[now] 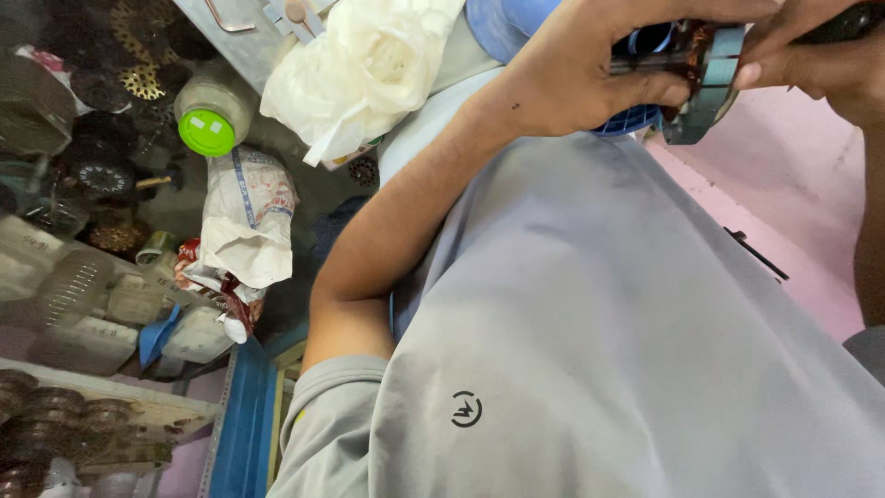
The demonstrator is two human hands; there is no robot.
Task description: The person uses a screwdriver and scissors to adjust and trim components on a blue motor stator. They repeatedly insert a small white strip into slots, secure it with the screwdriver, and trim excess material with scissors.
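My left hand grips a small motor part with a grey metal frame and reddish-brown copper windings, held up near the top edge of the view. My right hand holds the same part from its right side, fingers closed over it; the top of this hand is cut off by the frame. My left forearm runs down to a grey shirt that fills the lower right. A blue plastic piece shows just under the left hand.
A white crumpled plastic bag lies at the top middle. A jar with a green lid, a wrapped white packet, clear plastic containers and dark metal gears crowd the left. A pink surface lies at right.
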